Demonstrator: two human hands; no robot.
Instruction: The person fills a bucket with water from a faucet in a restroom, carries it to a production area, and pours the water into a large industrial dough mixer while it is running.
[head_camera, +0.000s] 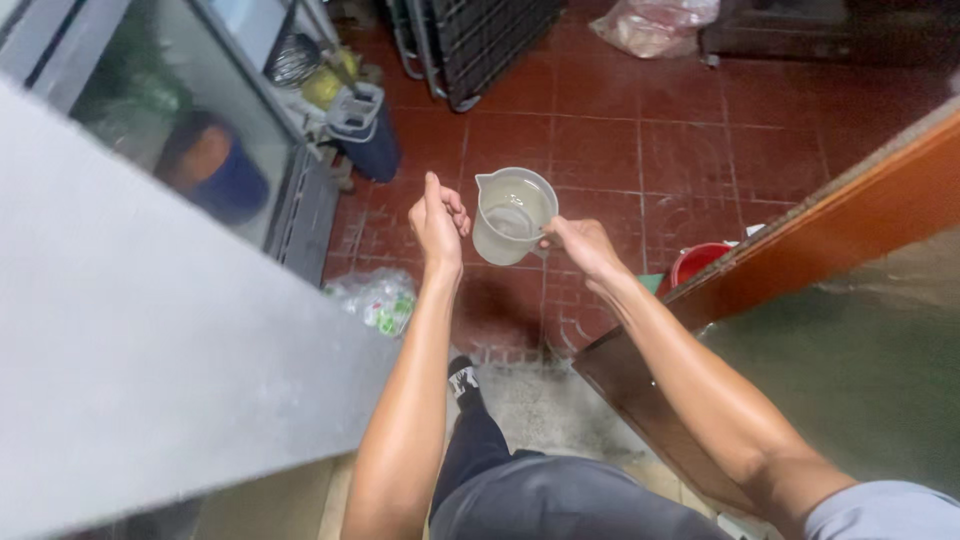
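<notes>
My right hand (583, 246) grips the handle of a clear plastic measuring jug (512, 215) with cloudy liquid inside, held out over the red tiled floor. My left hand (438, 218) hovers just left of the jug with its fingers curled in and the thumb raised; I cannot see anything in it. It does not touch the jug. Both forearms reach forward from the bottom of the view, and my dark trousers and one shoe (462, 378) show below them.
A grey counter surface (130, 340) fills the left. A glass-fronted cabinet (200, 130) stands behind it. At right is a wood-edged counter (800, 250) with a red bucket (697, 262) beside it. A plastic bag of bottles (380, 298), a dark container (365, 130) and a wire rack (480, 40) are on the floor.
</notes>
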